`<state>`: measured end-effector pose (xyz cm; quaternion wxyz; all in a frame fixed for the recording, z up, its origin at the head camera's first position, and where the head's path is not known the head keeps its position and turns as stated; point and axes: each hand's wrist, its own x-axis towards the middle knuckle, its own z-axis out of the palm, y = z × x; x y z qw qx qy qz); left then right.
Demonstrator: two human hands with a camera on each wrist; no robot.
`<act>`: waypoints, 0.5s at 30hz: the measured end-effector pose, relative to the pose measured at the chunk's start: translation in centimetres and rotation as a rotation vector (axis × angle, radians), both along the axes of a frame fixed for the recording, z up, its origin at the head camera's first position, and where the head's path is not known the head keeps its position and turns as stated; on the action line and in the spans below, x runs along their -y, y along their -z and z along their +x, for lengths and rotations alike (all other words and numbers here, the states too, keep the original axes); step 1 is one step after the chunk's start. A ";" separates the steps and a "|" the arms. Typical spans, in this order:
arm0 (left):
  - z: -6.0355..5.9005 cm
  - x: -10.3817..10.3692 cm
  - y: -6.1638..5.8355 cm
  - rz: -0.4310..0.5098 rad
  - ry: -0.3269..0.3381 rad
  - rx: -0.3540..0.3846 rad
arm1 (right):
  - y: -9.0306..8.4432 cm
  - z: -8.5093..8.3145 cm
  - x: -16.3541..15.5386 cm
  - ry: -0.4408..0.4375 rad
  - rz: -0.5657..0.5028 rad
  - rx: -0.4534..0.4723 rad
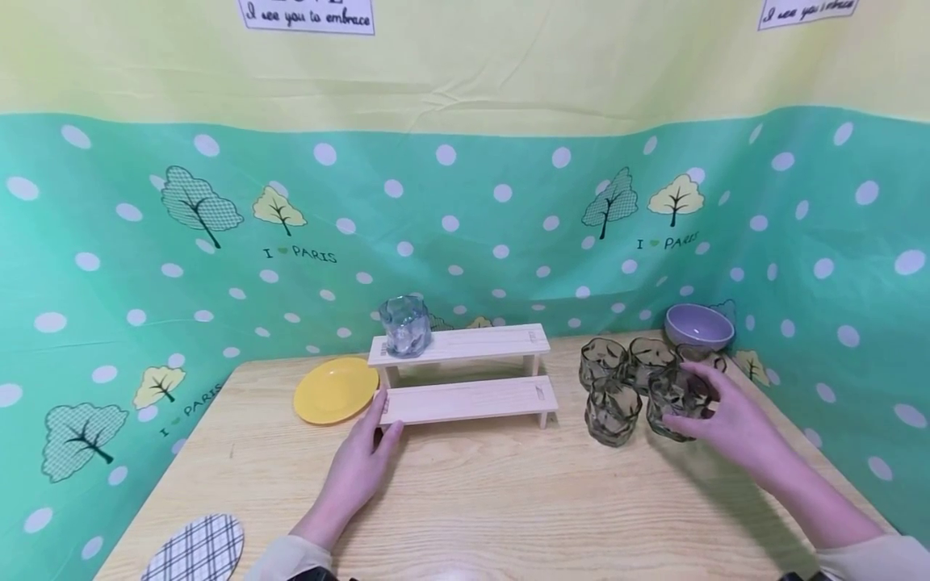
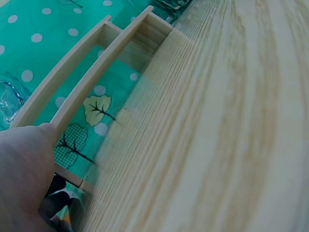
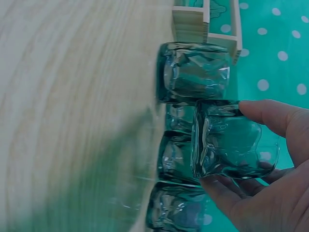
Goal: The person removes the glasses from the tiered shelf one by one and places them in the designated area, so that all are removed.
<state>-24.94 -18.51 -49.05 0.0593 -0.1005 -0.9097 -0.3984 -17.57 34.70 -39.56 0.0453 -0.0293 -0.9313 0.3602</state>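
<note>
My right hand (image 1: 734, 420) holds a smoky grey wavy drinking glass (image 3: 231, 140) by its sides, thumb on one side and fingers on the other. In the right wrist view that glass is raised off the tabletop, upright. Several matching grey glasses (image 1: 613, 411) stand close beside it at the right of the table. My left hand (image 1: 363, 452) grips the left end of the lower board of a two-step wooden rack (image 1: 468, 401), thumb at the front edge. On the rack's upper board, at its left end, stands a bluish clear glass (image 1: 405, 325).
A yellow plate (image 1: 336, 390) lies left of the rack. At the back right corner sits a purple bowl (image 1: 699, 326). A checked oval mat (image 1: 196, 549) lies at the table's front left. A patterned green cloth (image 1: 465, 226) hangs behind and along both sides.
</note>
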 end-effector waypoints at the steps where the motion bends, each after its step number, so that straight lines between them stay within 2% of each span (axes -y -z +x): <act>1: 0.0 0.0 0.0 -0.001 0.000 -0.002 | 0.2 0.0 -0.1 0.001 -0.007 0.005; 15: -0.1 0.1 0.1 -0.007 0.003 -0.010 | 2.3 -0.7 -0.4 -0.001 0.025 -0.016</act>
